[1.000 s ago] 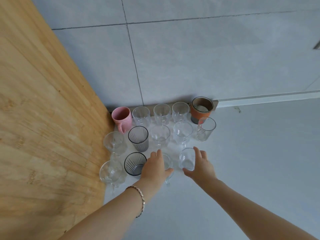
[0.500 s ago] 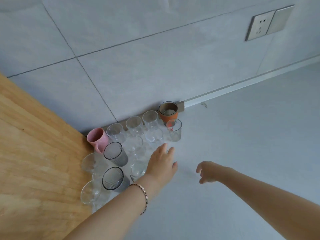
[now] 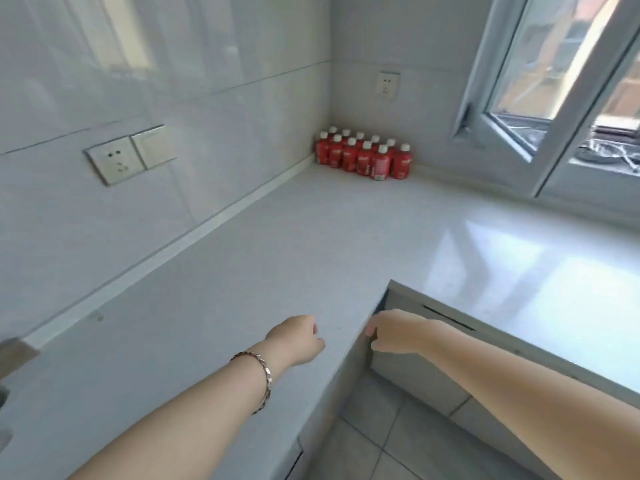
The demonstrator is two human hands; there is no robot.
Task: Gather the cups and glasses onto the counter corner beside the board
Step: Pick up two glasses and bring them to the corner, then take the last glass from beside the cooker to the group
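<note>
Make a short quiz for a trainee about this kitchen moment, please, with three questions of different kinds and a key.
1. True or false: the left hand holds a glass.
2. Which stands in the far corner of the counter? A) red bottles B) a kettle C) a pan
3. Fill in: the bracelet is on the ____ wrist.

Key: 1 false, both hands are empty, the right hand too. 2 A. 3 left.
</note>
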